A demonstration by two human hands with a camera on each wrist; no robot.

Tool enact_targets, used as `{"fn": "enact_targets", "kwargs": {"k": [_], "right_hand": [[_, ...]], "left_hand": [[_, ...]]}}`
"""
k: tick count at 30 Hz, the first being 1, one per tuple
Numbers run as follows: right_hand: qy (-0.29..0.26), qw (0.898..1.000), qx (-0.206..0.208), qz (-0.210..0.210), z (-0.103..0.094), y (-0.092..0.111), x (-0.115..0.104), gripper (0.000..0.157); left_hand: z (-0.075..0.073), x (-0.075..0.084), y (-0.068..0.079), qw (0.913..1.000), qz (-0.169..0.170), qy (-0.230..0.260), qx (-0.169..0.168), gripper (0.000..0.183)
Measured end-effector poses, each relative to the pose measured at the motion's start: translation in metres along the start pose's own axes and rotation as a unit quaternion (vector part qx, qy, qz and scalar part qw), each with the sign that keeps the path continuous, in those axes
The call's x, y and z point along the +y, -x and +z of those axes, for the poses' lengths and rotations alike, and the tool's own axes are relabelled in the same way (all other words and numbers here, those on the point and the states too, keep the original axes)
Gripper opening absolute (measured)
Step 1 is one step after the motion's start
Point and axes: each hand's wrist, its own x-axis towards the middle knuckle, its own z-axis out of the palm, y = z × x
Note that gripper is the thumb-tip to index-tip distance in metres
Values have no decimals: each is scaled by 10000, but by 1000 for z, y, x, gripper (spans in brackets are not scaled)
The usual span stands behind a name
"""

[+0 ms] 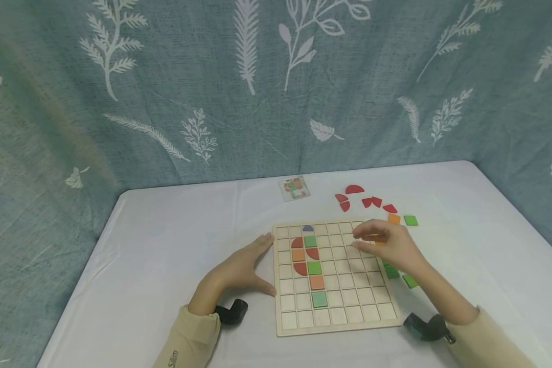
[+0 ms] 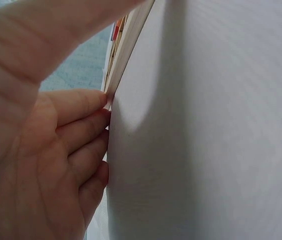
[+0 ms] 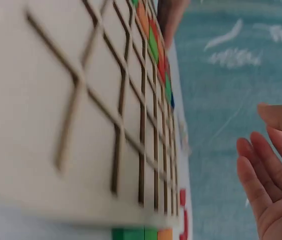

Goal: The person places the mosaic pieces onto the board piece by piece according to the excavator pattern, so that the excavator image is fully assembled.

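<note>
My left hand lies along the left edge of a wooden grid board, thumb and fingers spread, fingertips at the rim. In the left wrist view its fingers reach the board's edge. My right hand hovers over the board's right side with fingers bent loosely, and the right wrist view shows nothing between thumb and fingers. On the board's left half sit colored pieces: a blue half-circle at the top, green squares such as one near the bottom, orange squares and red rounded pieces.
Behind the board lie a patterned card and several loose red pieces, among them a half-circle. Right of the board are a loose green square, an orange square and more green pieces, partly behind my right arm.
</note>
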Motion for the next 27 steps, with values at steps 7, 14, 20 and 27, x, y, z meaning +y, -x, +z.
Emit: {"fn": "enact_targets", "kwargs": {"k": [7, 14, 20, 27], "right_hand": [[223, 9994, 113, 237, -25, -31, 16, 32], [662, 9970, 240, 312, -44, -52, 32, 34], [815, 9923, 423, 828, -50, -62, 43, 35], [1149, 9862, 566, 1052, -52, -75, 57, 34]], "left_hand": [[0, 0, -1, 10000, -60, -17, -9, 117], [0, 0, -2, 10000, -8, -19, -6, 118], [-1, 1, 0, 9999, -97, -28, -10, 117], [0, 2, 2, 9999, -110, 21, 13, 117]]}}
